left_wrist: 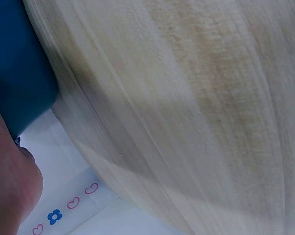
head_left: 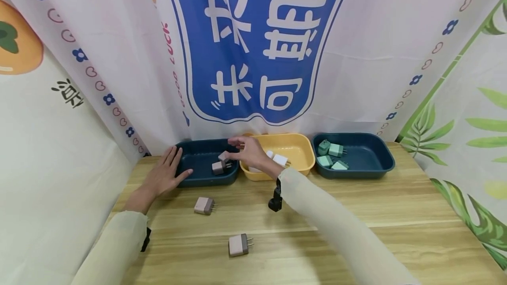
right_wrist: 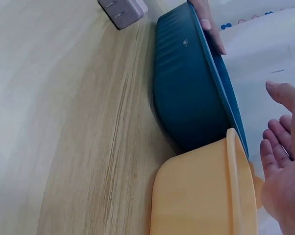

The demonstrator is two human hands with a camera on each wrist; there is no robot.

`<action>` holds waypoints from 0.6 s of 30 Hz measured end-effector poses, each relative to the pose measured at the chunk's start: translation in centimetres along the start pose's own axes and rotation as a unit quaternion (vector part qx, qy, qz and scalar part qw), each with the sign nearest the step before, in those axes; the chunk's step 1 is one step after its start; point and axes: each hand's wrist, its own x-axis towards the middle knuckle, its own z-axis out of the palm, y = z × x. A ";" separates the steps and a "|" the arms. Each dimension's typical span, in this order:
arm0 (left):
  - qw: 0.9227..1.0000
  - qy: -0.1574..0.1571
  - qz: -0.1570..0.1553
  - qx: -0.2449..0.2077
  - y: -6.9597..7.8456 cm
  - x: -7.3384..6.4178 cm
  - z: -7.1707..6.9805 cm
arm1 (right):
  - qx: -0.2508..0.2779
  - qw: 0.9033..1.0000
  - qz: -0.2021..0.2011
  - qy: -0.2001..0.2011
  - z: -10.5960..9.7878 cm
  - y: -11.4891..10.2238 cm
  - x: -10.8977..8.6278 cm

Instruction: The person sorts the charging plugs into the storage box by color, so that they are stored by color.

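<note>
My left hand (head_left: 162, 177) rests on the left end of the left dark blue bin (head_left: 206, 182), fingers over its rim. Two greyish-pink plug chargers, one of them a charger (head_left: 218, 168) near the front wall, are inside that bin. Over the seam between this bin and the yellow bin (head_left: 303, 144) is my right hand (head_left: 253, 153), thumb apart from the fingers. The right wrist view shows nothing held in the right hand (right_wrist: 289, 161). In the head view its thumb overlaps the upper charger (head_left: 224, 156); whether they touch I cannot tell.
Two pink chargers lie on the wooden table, one charger (head_left: 204, 205) before the left bin, another charger (head_left: 238, 245) nearer me. White chargers (head_left: 280, 160) are in the yellow bin. Several green chargers (head_left: 336, 150) sit in the right dark blue bin (head_left: 368, 173). A printed curtain (head_left: 356, 91) hangs behind.
</note>
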 end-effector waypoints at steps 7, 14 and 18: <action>1.000 -0.001 -0.003 -0.002 -0.2 0.0 0.1 | -0.003 0.999 -0.024 -0.022 -0.2 -0.6 -1.1; 1.000 0.001 -0.003 0.006 -0.4 0.2 0.2 | -0.023 0.995 -0.069 -0.064 -0.5 -1.3 -2.2; 1.000 0.000 -0.004 0.006 -0.5 0.2 0.3 | -0.024 0.993 -0.078 -0.085 -0.5 -1.8 -3.1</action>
